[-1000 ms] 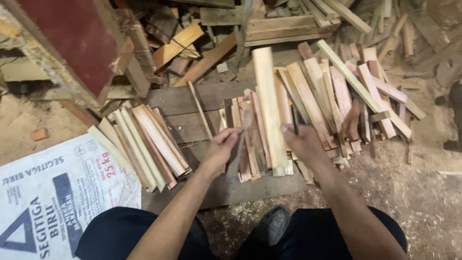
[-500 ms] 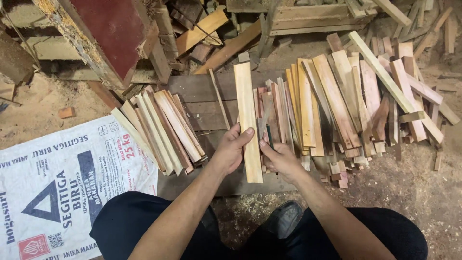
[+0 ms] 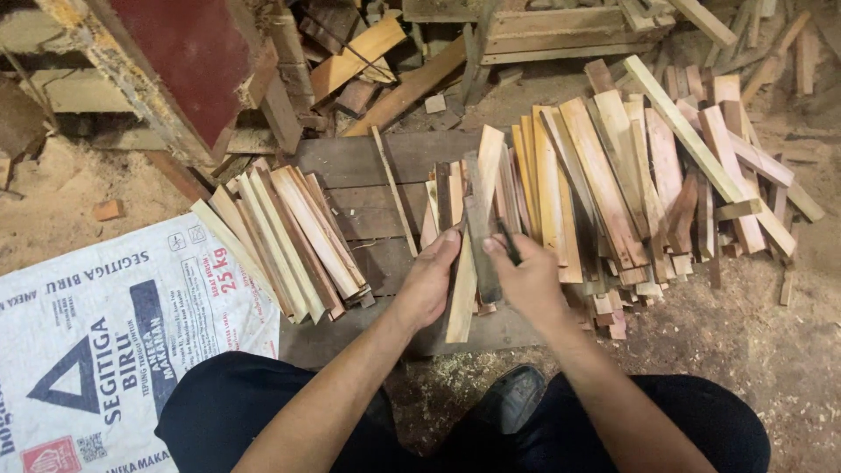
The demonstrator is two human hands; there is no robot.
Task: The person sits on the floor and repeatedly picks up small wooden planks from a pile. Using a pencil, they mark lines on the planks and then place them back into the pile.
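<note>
The left hand (image 3: 429,282) has its fingers closed around a pale wood strip (image 3: 473,236), which lies tilted over dark floor planks (image 3: 350,162). The right hand (image 3: 526,278) grips a darker strip (image 3: 480,250) and a pencil (image 3: 508,241). Stacked slats (image 3: 289,236) crowd the left edge and a loose pile (image 3: 631,175) the right, with a narrow gap between.

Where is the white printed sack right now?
In the head view, the white printed sack lies on the ground at lower left, beside the person's left leg, its upper edge under the left-hand stack of wood slats.

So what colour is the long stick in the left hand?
Pale yellowish wood, held by the left hand; the head view shows it.
</note>
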